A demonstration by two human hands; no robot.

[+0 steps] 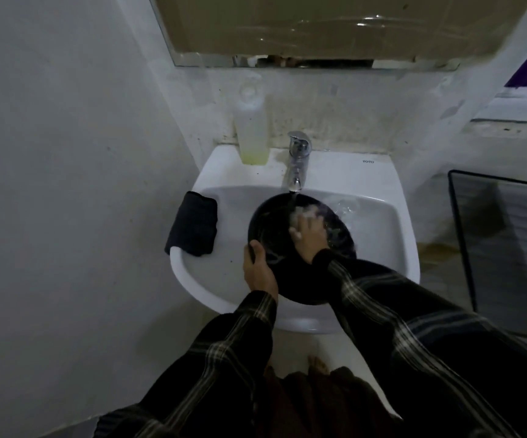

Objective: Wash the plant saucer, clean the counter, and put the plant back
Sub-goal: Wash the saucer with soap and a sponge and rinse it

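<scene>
While water runs from the tap (pixel 297 159), a person stands over a white wall-hung sink (pixel 382 235) in a dim bathroom, seen from above; a plain grey wall fills the left side; a dark folded cloth (pixel 193 227) lies draped over the sink's left rim, its long side running front to back; behind it, at the back left corner of the sink, a tall clear bottle (pixel 252 128) stands upright with a little yellowish liquid at its base; the left hand (pixel 259 270), in a dark plaid sleeve, grips the saucer's left edge, thumb curled over the rim and fingers hidden beneath; the saucer (pixel 268 222), round and black, sits inside the basin, open face up and tilted so that its far edge lies under the spout and its near edge rises over the sink's front rim; being round, it has no long axis; the stream lands on its inner face; the right hand (pixel 308 232) lies flat on that wet inner face just beside the stream, fingers spread and fairly straight, pointing towards the tap, holding nothing; above the sink hangs a mirror (pixel 319 26); a dark framed panel (pixel 502 248) leans at the far right.
</scene>
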